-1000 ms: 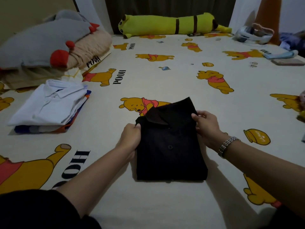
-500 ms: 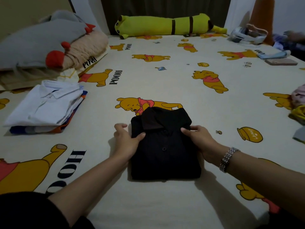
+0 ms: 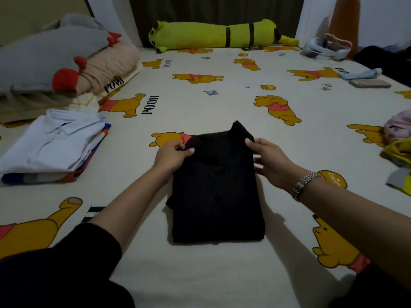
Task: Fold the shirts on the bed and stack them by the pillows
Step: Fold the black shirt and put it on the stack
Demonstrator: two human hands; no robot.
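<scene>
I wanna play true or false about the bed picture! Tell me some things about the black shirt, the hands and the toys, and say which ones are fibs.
1. The black shirt lies folded on the bed sheet. True.
2. Only one hand touches the black shirt. False: the left hand pinches its far left corner and the right hand holds its right edge.
3. The white shirt tops the stack of folded shirts near the pillows. True.
4. The long plush toy is blue. False: it is yellow-green with dark stripes.
5. The wristwatch is on the left wrist. False: it is on the right wrist.
</scene>
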